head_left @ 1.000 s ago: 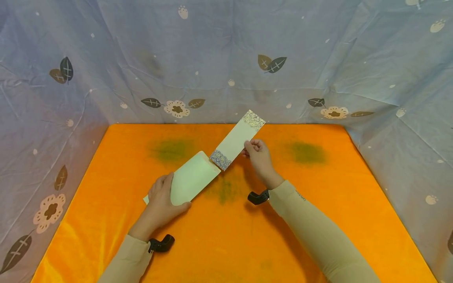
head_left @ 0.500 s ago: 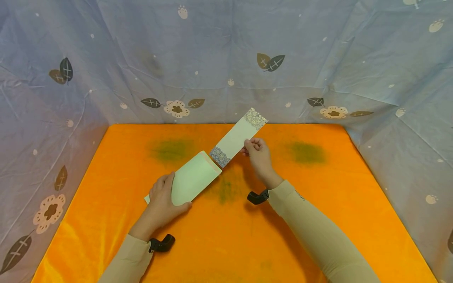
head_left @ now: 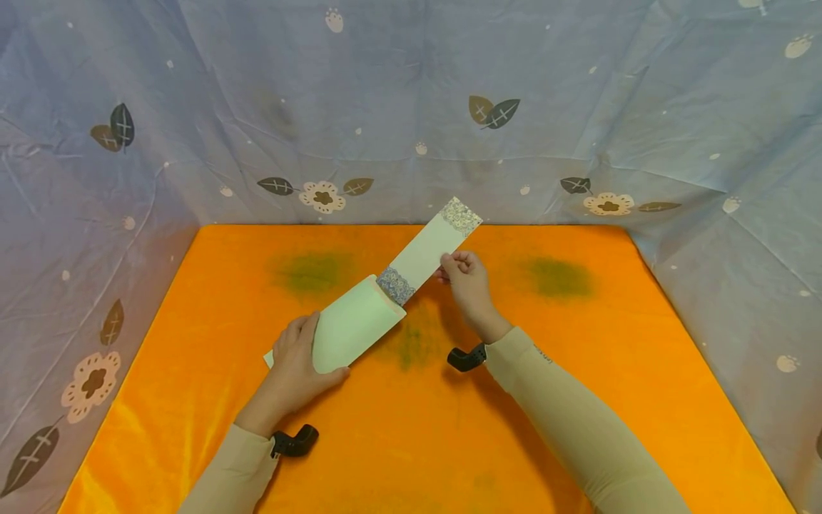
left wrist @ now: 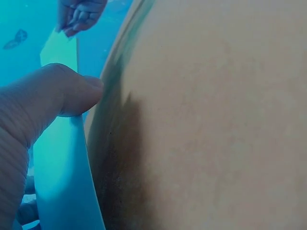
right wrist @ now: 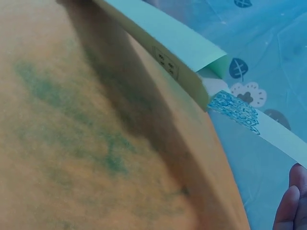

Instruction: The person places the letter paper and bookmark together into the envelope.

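Note:
My left hand [head_left: 295,375] grips a pale green paper envelope [head_left: 356,325] across its lower part, thumb along the near edge. The envelope slants up to the right, its mouth bowed apart; in the right wrist view printed marks show on the underside of the envelope [right wrist: 177,43]. Between thumb and fingers, my right hand [head_left: 472,289] pinches the long edge of a narrow white card [head_left: 424,250] with lace-like patterned bands at both ends. The bluish band sits right at the envelope's mouth, its tip partly within the opening in the right wrist view.
An orange cloth [head_left: 411,442] with dark greenish patches covers the table beneath both hands. Grey-blue curtains [head_left: 411,107] printed with flowers and leaves stand at the back and both sides. Each wrist wears a black camera mount [head_left: 294,442].
The card's bluish end has shifted slightly left, from the envelope's far lip into its mouth. The envelope has edged up and right, and its mouth bows wider. Both grips stay the same.

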Action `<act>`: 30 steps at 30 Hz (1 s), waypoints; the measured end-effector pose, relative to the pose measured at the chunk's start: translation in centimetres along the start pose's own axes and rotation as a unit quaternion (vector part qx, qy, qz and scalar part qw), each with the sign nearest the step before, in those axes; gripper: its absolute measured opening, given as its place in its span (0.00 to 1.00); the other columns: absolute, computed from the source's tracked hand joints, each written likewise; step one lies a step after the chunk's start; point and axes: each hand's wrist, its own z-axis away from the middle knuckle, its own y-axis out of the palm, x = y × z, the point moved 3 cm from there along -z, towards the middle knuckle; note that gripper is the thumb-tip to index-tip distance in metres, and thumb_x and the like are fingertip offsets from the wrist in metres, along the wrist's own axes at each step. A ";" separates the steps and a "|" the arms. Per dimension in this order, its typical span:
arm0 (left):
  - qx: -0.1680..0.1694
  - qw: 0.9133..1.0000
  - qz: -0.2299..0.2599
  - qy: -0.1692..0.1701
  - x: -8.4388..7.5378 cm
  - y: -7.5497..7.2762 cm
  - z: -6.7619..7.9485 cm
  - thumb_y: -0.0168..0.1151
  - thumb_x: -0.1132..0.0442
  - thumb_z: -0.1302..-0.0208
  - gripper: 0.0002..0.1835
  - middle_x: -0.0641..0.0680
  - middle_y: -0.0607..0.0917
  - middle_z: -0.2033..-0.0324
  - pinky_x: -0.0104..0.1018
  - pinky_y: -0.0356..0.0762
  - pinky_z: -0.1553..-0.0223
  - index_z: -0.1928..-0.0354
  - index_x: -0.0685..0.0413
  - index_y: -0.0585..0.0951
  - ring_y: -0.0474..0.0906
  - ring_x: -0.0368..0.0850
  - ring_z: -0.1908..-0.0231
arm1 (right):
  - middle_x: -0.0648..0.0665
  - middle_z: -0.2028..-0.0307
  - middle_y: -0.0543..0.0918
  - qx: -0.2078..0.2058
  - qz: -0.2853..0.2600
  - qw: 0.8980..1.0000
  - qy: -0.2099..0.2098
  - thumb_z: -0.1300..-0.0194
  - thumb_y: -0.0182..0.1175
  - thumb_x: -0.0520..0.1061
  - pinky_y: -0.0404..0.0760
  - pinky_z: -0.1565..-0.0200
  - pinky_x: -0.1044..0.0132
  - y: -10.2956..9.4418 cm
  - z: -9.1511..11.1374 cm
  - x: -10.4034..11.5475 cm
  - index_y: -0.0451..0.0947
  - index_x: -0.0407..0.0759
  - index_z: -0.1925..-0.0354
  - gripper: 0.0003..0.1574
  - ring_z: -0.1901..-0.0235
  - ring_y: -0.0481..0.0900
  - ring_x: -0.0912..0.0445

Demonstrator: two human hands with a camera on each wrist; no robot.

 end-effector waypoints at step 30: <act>-0.008 1.000 0.000 0.020 -0.1 0.1 -0.4 0.77 0.43 0.56 0.62 0.65 0.55 0.32 0.60 0.42 0.36 0.25 0.58 0.52 0.50 0.63 0.34 | 0.39 0.65 0.78 0.006 0.000 1.000 0.001 0.29 0.56 0.47 0.73 0.46 0.43 -0.4 -0.3 0.0 0.68 0.38 0.56 0.13 0.56 0.75 0.33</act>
